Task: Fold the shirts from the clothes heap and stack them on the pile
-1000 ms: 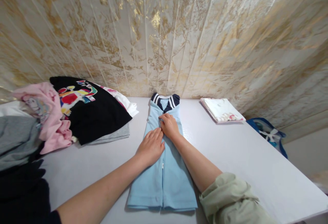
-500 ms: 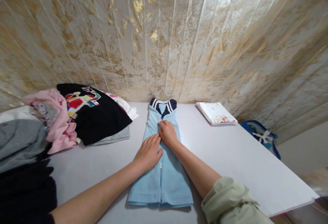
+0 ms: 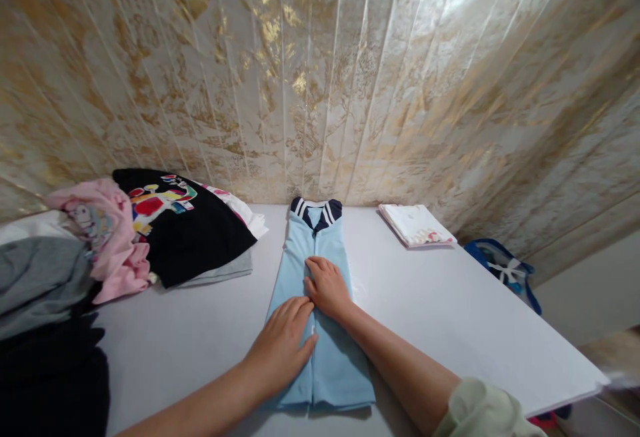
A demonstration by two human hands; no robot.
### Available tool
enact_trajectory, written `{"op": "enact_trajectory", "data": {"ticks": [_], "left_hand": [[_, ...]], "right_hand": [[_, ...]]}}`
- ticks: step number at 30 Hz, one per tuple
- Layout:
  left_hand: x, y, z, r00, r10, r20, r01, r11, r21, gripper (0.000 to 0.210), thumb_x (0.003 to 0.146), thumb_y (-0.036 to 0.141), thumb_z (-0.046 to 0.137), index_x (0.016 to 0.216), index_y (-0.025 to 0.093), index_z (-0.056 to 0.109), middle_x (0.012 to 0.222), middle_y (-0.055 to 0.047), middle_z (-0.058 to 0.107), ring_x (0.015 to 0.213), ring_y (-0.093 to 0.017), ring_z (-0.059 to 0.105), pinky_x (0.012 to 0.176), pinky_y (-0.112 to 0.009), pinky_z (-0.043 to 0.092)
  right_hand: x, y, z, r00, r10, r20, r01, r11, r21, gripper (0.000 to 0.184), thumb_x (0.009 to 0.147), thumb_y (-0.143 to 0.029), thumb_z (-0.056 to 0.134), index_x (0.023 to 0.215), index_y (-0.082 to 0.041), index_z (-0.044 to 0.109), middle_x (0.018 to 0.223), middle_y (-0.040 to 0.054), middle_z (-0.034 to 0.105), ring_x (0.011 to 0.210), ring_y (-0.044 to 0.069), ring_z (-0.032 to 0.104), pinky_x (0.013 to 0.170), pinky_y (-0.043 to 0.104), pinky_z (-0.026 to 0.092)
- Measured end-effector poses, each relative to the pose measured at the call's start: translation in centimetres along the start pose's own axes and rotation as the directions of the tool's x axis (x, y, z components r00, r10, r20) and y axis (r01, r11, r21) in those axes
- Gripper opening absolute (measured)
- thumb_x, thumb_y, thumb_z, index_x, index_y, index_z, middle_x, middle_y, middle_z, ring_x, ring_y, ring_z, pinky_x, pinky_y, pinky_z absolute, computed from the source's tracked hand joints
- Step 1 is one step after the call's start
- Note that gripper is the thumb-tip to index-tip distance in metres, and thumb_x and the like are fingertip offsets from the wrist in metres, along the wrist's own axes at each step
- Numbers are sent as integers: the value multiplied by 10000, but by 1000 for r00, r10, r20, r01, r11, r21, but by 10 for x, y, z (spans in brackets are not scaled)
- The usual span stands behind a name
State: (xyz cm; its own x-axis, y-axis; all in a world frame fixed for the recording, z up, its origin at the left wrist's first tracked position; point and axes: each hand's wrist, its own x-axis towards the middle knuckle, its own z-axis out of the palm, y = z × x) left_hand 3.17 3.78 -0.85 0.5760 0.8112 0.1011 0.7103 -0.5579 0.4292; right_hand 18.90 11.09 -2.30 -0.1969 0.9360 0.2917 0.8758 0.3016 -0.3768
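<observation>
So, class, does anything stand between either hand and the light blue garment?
Nothing visible does: the left hand and the right hand both rest directly on the light blue garment; the black shirt lies apart.

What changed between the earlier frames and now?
Both the left hand and right hand slid down the light-blue garment, away from its collar and toward its hem. No visible grab or release. Unchanged: garment laid out flat, clothes pile at left, folded white clothing at right.
</observation>
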Motion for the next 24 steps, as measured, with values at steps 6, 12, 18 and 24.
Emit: {"op": "enact_trajectory", "data": {"ticks": [6,12,18,24], "left_hand": [[-37,23,-14,958,64,279,-73,997,22,777,658,452,756,1357,263,474,1520,-159,320,1350,-380,360,1059,-520,380],[-28,19,19,976,158,153,-195,944,267,285,817,80,510,1051,221,593,1205,-114,602,1081,-279,587,902,-415,492],[-10,16,17,971,162,178,-203,947,247,245,805,22,435,890,215,559,930,-45,620,859,-218,607,731,-310,478],[-18,22,11,759,294,580,-232,956,-180,77,760,181,568,791,250,582,793,3,593,681,-163,606,516,-232,395]], "right_hand": [[5,11,-5,1000,2,-4,-1,971,240,294,908,-203,465,1162,-197,613,1202,63,619,1129,162,544,1004,296,370],[3,11,-2,1000,-4,10,2,979,204,287,877,-183,508,1126,-226,644,1206,52,615,1134,172,539,996,313,363],[6,3,-18,998,-34,60,33,999,3,281,893,-178,500,1116,-251,656,1152,41,635,1066,189,549,915,313,380],[7,-4,-30,972,-199,126,211,973,-90,239,917,-212,492,1088,-236,658,1077,46,657,1039,189,556,918,321,382]]}}
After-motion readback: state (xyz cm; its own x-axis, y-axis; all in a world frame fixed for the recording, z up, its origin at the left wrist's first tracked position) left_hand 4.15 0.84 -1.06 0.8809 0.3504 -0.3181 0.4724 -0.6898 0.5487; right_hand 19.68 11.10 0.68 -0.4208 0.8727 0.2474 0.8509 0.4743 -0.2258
